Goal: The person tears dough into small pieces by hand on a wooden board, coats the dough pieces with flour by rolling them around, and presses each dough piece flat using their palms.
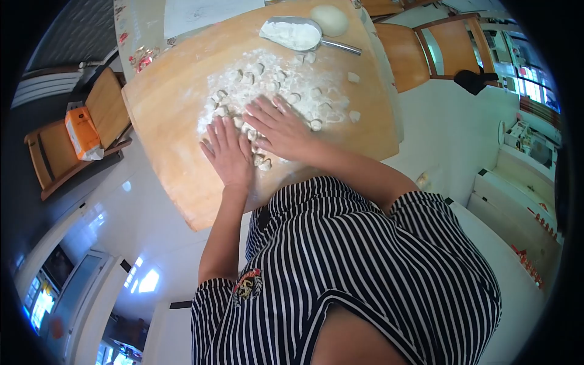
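Head view: the left hand (228, 152) lies palm down, its fingers stretched out and slightly spread, and the right hand (280, 129) lies flat beside it, also with loosely spread fingers. Neither pinches anything that shows; whether a lump is trapped under either palm, I cannot tell.

Small, rounded off-white lumps of dough (257, 69) sit between the two hands, at the left fingertips, and scattered beyond and to the right of the right hand. They look light, soft and easily dented, a little slippery on the outside from the loose white flour (268, 87) around them; a flat palm or a light fingertip grip on the sides should suit them better than a hard pinch.

Under both hands is a broad pale wooden board (170, 134), resting on a desk with a floral covering (131, 36). Beyond the right hand are a shiny metal scoop (320, 41) filled with white powder and, just past it, a smooth cream-coloured ball (329, 20). A flat white sheet (201, 15) lies farthest ahead of the left hand.

Well left of the left hand, an orange-and-white package (83, 134) on a brown wooden chair (106, 100) bears markings too small to read. No brand is legible.
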`<move>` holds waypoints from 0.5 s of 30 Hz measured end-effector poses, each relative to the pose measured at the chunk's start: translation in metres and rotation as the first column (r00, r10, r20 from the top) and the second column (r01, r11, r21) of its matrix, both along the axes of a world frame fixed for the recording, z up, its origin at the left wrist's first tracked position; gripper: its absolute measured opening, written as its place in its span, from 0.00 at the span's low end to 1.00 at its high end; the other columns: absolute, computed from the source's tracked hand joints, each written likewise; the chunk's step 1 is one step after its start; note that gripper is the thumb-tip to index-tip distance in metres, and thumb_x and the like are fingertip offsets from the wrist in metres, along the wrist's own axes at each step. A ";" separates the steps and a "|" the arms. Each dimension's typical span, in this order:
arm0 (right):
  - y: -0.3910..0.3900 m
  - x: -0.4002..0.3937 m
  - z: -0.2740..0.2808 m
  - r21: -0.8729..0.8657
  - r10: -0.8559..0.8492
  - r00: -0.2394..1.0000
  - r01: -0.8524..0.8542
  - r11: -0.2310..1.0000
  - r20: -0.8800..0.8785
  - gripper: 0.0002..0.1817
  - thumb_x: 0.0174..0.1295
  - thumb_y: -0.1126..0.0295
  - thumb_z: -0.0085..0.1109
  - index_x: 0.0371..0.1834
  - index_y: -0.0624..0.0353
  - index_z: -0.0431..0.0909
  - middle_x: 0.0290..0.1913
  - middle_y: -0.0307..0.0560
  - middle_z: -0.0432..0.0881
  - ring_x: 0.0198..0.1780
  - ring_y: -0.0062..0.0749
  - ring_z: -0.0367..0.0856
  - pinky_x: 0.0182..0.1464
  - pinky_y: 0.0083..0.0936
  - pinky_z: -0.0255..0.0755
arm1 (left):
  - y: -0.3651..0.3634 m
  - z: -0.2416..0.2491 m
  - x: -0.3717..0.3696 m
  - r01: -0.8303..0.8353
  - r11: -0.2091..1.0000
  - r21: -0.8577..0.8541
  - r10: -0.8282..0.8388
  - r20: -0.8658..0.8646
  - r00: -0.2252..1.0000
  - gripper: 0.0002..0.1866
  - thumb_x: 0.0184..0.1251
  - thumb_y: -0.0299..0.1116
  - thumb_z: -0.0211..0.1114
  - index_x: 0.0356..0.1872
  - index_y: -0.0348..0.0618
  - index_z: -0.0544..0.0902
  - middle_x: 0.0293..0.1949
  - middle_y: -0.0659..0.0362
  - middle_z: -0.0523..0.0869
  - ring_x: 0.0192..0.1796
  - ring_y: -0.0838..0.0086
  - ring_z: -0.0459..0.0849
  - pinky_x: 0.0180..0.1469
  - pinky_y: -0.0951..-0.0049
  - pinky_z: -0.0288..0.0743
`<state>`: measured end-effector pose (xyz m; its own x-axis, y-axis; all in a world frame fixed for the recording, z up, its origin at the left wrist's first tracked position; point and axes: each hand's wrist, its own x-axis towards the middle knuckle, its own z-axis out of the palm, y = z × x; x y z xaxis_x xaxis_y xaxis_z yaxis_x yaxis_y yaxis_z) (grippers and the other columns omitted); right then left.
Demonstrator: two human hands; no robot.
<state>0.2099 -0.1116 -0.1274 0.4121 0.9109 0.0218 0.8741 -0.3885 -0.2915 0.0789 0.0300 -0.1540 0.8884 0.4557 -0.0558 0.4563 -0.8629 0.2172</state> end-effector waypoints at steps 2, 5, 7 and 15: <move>-0.032 -0.006 0.000 0.056 0.023 1.000 -0.023 0.998 0.001 0.35 0.73 0.48 0.56 0.81 0.49 0.69 0.86 0.41 0.61 0.88 0.40 0.51 0.88 0.52 0.36 | 0.009 -0.004 0.022 -0.070 0.994 -0.081 0.082 0.147 0.986 0.33 0.87 0.52 0.40 0.86 0.53 0.60 0.88 0.55 0.54 0.89 0.53 0.45 0.86 0.40 0.30; -0.068 0.009 -0.001 0.004 -0.028 1.000 0.028 1.000 0.014 0.36 0.73 0.49 0.58 0.82 0.49 0.68 0.85 0.42 0.62 0.87 0.44 0.52 0.87 0.54 0.36 | 0.009 0.011 0.071 -0.055 0.987 -0.149 0.076 0.140 0.987 0.33 0.88 0.53 0.36 0.85 0.53 0.60 0.88 0.55 0.54 0.89 0.52 0.45 0.86 0.39 0.32; -0.073 0.025 0.005 -0.092 -0.128 0.990 0.134 0.987 0.065 0.35 0.74 0.50 0.57 0.82 0.48 0.67 0.85 0.46 0.62 0.87 0.47 0.53 0.86 0.57 0.41 | -0.003 0.014 0.089 0.081 0.995 -0.061 -0.077 0.059 0.995 0.32 0.88 0.55 0.34 0.86 0.56 0.60 0.87 0.55 0.55 0.89 0.58 0.46 0.86 0.40 0.33; 0.013 0.073 -0.013 -0.072 -0.255 0.950 0.271 0.960 0.178 0.36 0.81 0.44 0.42 0.87 0.46 0.58 0.88 0.50 0.53 0.90 0.44 0.43 0.87 0.53 0.40 | -0.039 0.017 0.019 0.284 0.952 -0.118 -0.288 -0.018 0.958 0.33 0.88 0.55 0.38 0.87 0.57 0.57 0.87 0.59 0.55 0.89 0.62 0.48 0.87 0.42 0.31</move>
